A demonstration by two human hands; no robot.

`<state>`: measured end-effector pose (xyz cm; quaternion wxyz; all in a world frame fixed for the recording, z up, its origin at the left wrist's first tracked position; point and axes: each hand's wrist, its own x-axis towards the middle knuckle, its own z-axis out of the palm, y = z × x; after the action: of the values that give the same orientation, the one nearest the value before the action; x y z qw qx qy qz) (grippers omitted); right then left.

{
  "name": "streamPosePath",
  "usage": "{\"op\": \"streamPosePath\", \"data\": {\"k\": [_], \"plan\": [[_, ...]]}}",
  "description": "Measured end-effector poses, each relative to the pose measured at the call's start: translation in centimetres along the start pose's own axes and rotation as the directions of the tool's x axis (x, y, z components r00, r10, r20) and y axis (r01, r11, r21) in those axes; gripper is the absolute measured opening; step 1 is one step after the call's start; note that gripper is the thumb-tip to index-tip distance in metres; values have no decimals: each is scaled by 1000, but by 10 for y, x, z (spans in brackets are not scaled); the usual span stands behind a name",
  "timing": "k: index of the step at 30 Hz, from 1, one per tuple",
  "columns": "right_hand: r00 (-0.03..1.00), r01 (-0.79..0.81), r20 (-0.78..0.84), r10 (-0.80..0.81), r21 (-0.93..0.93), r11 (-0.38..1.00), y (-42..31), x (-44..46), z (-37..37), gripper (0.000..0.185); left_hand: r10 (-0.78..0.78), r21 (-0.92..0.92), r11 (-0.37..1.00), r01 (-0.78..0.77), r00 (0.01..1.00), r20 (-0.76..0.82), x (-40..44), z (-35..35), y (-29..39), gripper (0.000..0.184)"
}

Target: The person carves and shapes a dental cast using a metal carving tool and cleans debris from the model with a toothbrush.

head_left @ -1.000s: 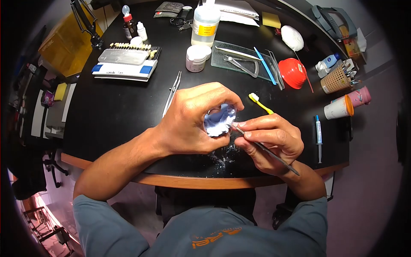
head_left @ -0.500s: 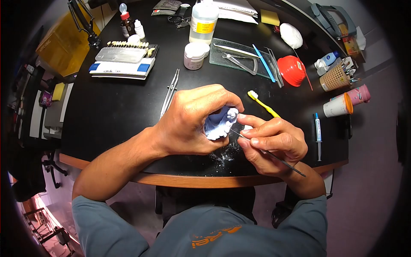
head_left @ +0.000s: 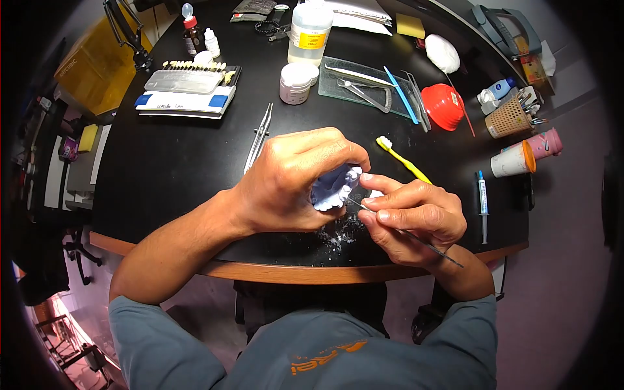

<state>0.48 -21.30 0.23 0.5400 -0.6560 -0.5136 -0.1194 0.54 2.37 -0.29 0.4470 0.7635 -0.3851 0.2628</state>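
Observation:
My left hand [head_left: 296,179] is closed around a pale bluish-white dental cast [head_left: 330,188], its row of teeth facing right. Pinched in my right hand [head_left: 419,218] is a thin dark dental probe [head_left: 426,242]; its fine tip meets the cast's teeth at the right side. My right index finger rests close to the cast's upper edge. White crumbs of plaster [head_left: 338,239] are scattered on the black table under the hands. Behind my right hand lies a yellow toothbrush [head_left: 404,159]. Metal tweezers [head_left: 259,138] lie behind my left hand, partly hidden by it.
A white jar [head_left: 296,84] and a large bottle [head_left: 310,36] stand at the back. Beside them are a glass slab [head_left: 331,84] with tools and a red bowl [head_left: 443,107]. A shade guide [head_left: 185,81] lies back left. On the right are a syringe [head_left: 483,205] and a cup [head_left: 510,162].
The cast has tilted slightly in my left hand, so its teeth show at a different angle. The probe tip has shifted slightly along the teeth.

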Motion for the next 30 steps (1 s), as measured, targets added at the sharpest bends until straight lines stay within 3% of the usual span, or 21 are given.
{"op": "streamPosePath", "data": {"k": [3,30], "plan": [[998,14,-54,-15,-15,1000,-1,5,5,30,2,6,1000,-2,1000,5,0,-1,0,46],[998,-13,-54,15,23,1000,-1,5,5,26,-6,-37,999,5,1000,-8,-2,1,-1,43]]}}
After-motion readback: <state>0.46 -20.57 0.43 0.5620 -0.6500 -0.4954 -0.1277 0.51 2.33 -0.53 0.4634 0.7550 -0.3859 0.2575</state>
